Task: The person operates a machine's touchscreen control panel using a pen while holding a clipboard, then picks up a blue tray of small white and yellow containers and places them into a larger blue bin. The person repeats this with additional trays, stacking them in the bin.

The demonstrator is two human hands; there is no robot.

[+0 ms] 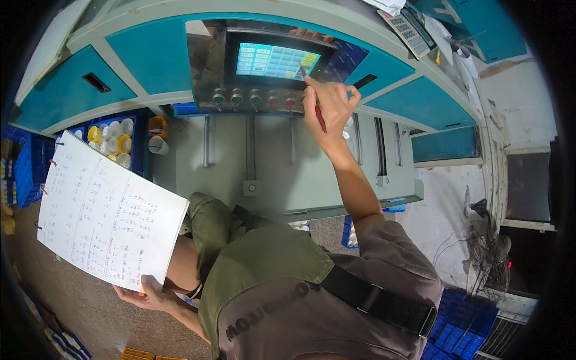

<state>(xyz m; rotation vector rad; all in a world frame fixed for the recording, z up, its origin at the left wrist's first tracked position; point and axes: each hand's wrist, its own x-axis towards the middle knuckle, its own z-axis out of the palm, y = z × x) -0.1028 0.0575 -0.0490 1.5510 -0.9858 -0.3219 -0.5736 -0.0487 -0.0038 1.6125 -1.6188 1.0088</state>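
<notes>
My left hand (pixel 148 295) grips the lower edge of a ring-bound sheaf of white pages (pixel 114 210), thumb on top and fingers beneath. The pages are covered with handwriting in blue, black and red. My right hand (pixel 331 102) is closed around a slim red pen (pixel 321 119), raised to a machine's control panel. Its narrow tip meets or nearly meets the right part of the lit touchscreen (pixel 276 62); exact contact is hard to tell. The screen shows rows of blue, white and yellow fields. Below it runs a row of knobs and buttons (pixel 255 98), partly green and red.
Teal machine doors (pixel 150 57) flank the panel, above a pale slotted bed (pixel 270 150). At left a blue crate (pixel 139 144) holds several white and yellow cups. A calculator (pixel 403 33) lies on the ledge at upper right. A fan (pixel 489 258) and blue crates (pixel 459 324) stand at right.
</notes>
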